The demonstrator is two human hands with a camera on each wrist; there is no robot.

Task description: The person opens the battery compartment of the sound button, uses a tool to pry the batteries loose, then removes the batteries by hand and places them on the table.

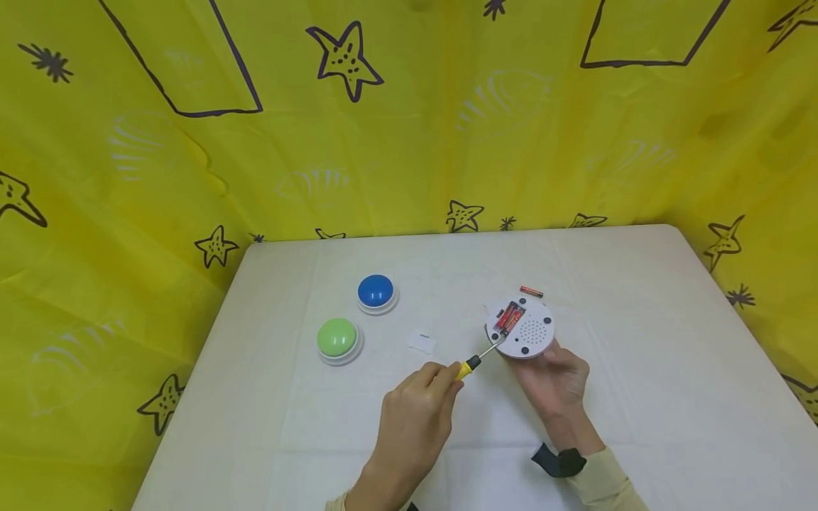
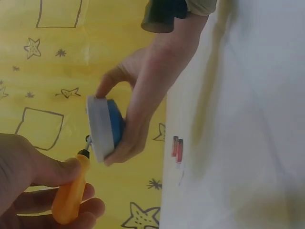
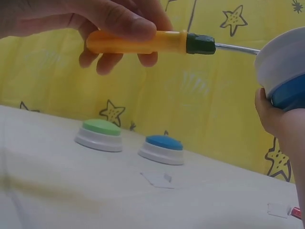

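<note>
My left hand (image 1: pixel 418 406) grips a screwdriver (image 2: pixel 70 193) with a yellow-orange handle and dark collar. Its metal tip meets the edge of the battery compartment on an upturned push-button (image 1: pixel 533 333). That button has a white base with dark feet and a speaker grille, and its dome is blue in the left wrist view. Red batteries (image 1: pixel 510 319) lie in the uncovered compartment. From below and the right side, my right hand (image 1: pixel 557 383) holds the push-button above the table, fingers around its rim.
A blue button (image 1: pixel 375 290) and a green button (image 1: pixel 336 337) stand upright to the left on the white table (image 1: pixel 307 440). A small white piece (image 1: pixel 422 343) lies between them and the hands. Loose red batteries (image 2: pixel 177 149) lie behind the held button. Yellow patterned cloth (image 1: pixel 409 142) hangs behind.
</note>
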